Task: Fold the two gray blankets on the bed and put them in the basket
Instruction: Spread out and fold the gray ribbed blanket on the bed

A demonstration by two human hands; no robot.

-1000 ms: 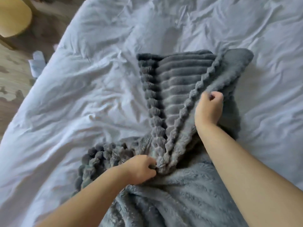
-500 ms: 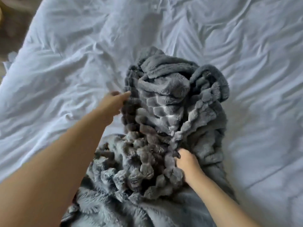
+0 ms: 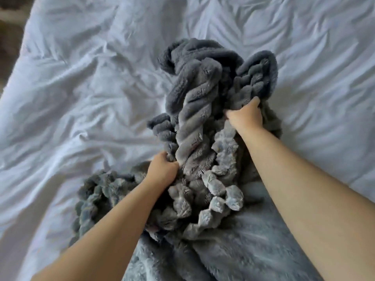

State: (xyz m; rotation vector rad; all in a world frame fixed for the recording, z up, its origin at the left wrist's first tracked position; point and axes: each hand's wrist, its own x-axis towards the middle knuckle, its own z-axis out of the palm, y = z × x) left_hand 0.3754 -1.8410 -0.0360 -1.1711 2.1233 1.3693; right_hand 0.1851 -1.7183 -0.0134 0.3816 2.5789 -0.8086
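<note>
A gray plush ribbed blanket (image 3: 194,110) lies bunched and twisted in the middle of the bed, its scalloped edge trailing toward me. My left hand (image 3: 162,169) grips a fold at the lower left of the heap. My right hand (image 3: 246,118) grips a raised bunch near the blanket's upper right corner. More gray plush fabric (image 3: 233,250) spreads flat at the near edge under my forearms; whether it belongs to the same blanket or to a second one I cannot tell. No basket is in view.
The bed is covered with a rumpled white sheet (image 3: 81,94) all around the blanket. A strip of floor (image 3: 8,33) shows past the bed's upper left edge.
The spread, ribbed blanket has been gathered into a crumpled heap. My left hand came back down onto a lower fold, and my right hand moved up to the upper right bunch.
</note>
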